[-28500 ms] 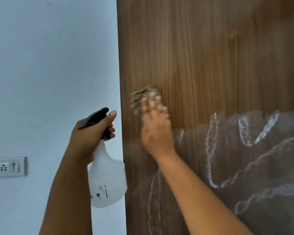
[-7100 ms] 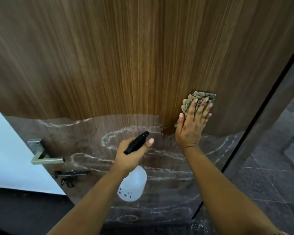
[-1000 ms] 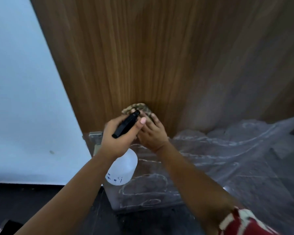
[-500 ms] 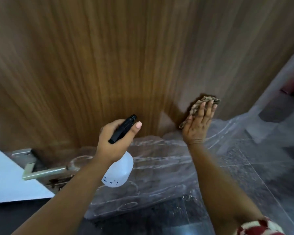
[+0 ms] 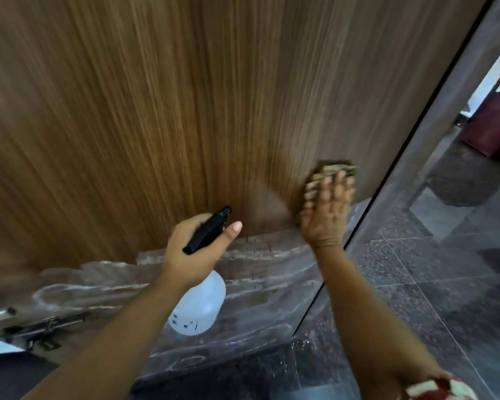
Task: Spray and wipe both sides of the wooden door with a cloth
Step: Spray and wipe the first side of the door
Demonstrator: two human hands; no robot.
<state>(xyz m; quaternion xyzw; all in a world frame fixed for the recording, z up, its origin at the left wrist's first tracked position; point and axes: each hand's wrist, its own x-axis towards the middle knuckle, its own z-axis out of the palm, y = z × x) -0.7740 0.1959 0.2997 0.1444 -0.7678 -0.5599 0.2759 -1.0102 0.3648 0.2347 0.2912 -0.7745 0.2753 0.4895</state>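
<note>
Right hand point(image 5: 325, 215) is pressing the soft, limp cloth point(image 5: 331, 171) flat-fingered against the door point(image 5: 214, 96); left hand point(image 5: 198, 246) is gripping the light spray bottle point(image 5: 199, 307) by its neck.

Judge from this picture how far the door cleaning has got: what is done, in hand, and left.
Done: nothing can be confirmed as finished. In hand: the right hand presses the cloth flat against the wooden door near its edge, while the left hand holds the spray bottle. Left: the film-covered lower part and the unseen other side.
</note>
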